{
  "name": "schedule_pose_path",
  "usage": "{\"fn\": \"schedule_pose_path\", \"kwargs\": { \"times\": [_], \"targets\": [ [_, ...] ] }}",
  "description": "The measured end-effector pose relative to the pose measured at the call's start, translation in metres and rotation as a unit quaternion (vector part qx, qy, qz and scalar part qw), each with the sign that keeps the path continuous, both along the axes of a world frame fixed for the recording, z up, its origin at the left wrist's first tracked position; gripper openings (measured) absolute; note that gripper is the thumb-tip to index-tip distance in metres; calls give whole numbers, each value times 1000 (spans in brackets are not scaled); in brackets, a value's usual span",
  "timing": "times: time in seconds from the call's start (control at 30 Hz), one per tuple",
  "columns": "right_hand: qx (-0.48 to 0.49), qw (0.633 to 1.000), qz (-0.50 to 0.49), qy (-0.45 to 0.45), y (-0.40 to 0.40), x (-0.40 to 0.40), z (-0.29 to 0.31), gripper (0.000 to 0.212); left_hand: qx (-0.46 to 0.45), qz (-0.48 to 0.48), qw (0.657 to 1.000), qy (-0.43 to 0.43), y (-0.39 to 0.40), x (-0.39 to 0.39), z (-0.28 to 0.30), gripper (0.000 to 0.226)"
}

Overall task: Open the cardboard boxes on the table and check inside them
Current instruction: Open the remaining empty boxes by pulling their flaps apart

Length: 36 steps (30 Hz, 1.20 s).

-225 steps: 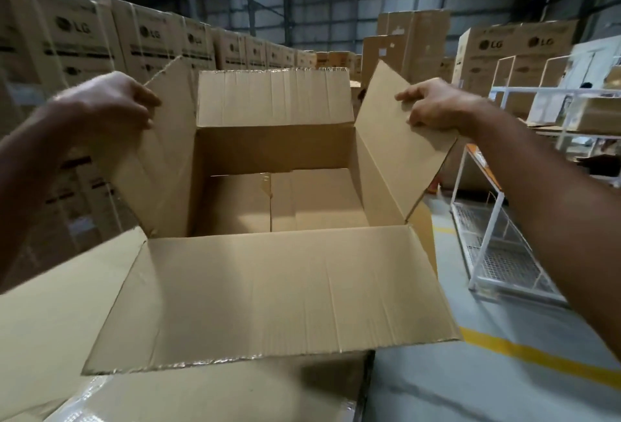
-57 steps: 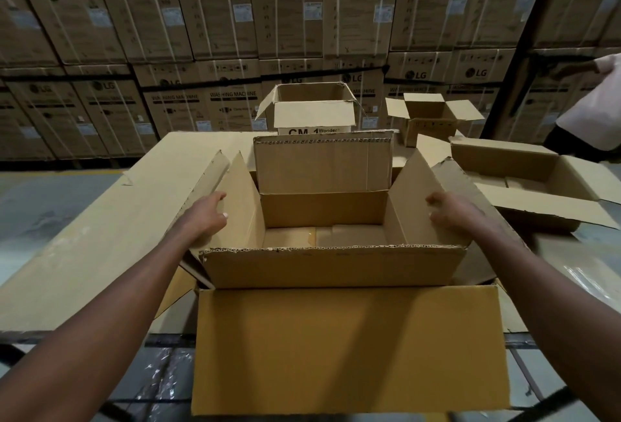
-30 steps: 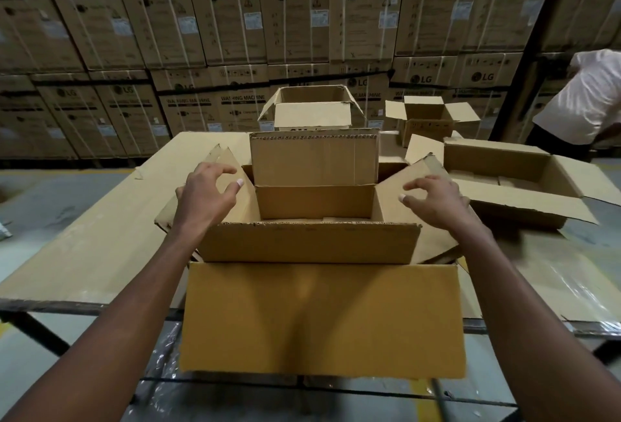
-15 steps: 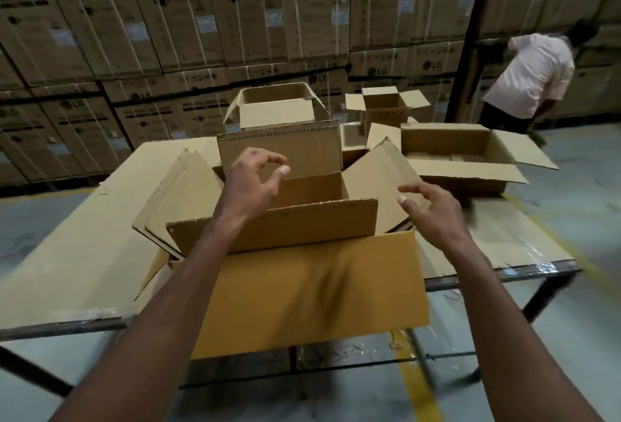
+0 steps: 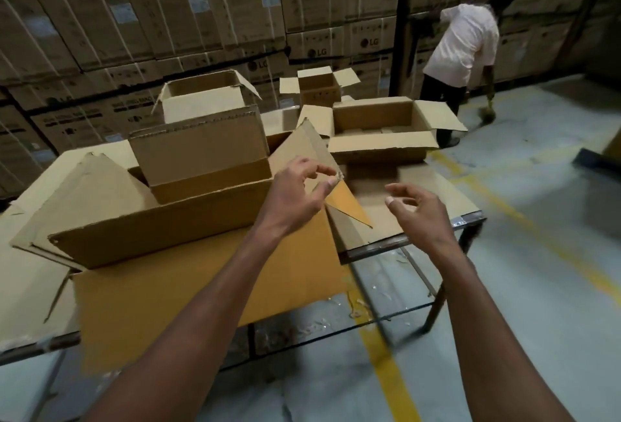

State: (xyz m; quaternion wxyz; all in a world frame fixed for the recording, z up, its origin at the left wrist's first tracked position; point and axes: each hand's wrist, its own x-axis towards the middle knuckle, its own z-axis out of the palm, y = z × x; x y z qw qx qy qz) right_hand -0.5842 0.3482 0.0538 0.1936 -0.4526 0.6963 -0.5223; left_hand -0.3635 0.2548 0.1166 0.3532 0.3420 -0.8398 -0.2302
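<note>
Standing at the near edge of the table (image 5: 413, 243), I have both hands in the air in front of me and neither has hold of anything. My left hand (image 5: 295, 196) hovers near the right side flap of the nearest box (image 5: 161, 230), fingers loosely curled and spread, the fingertips close to that flap's corner; whether they brush it I cannot tell. My right hand (image 5: 420, 213) hangs apart to the right, over bare tabletop, fingers relaxed and half bent.

As I judge it, the nearest box is dealt with as far as opening goes: all four flaps stand or hang outward, the front one drooping over the table's edge. From this low angle its inside is hidden, so I cannot say what it holds.

Beyond it sit three more: a tall box (image 5: 205, 99) behind, a small box (image 5: 319, 85) at the far edge, and a wide box (image 5: 379, 129) to the right, showing something pale inside. All have their flaps up already. What seems left is looking into each of those, the wide one being the closest to my hands.

A person in a light shirt (image 5: 467, 42) bends over by the stacked cartons (image 5: 168, 1).
</note>
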Motion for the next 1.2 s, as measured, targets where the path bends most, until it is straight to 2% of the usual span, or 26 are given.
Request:
{"fn": "schedule_pose_path", "kwargs": {
  "times": [0.13,0.27,0.53,0.7,0.97,1.2],
  "targets": [
    [49,999,-20,-5,20,-71,-26,23,48,-37,997,37,26,-105,-38,14],
    [102,994,-24,-20,34,-142,-50,24,106,-44,993,27,35,-196,-79,15],
    [146,988,-30,-33,29,-249,-86,21,226,64,970,61,25,-282,-145,18],
    [152,987,-19,-50,-16,-299,-99,22,253,108,958,80,-12,-324,-166,17],
    [169,984,48,-23,-125,-381,-108,23,272,149,945,102,-100,-424,-187,15],
    [166,981,101,-4,-192,-471,-104,26,263,127,950,108,-158,-541,-179,13]
  ]
}}
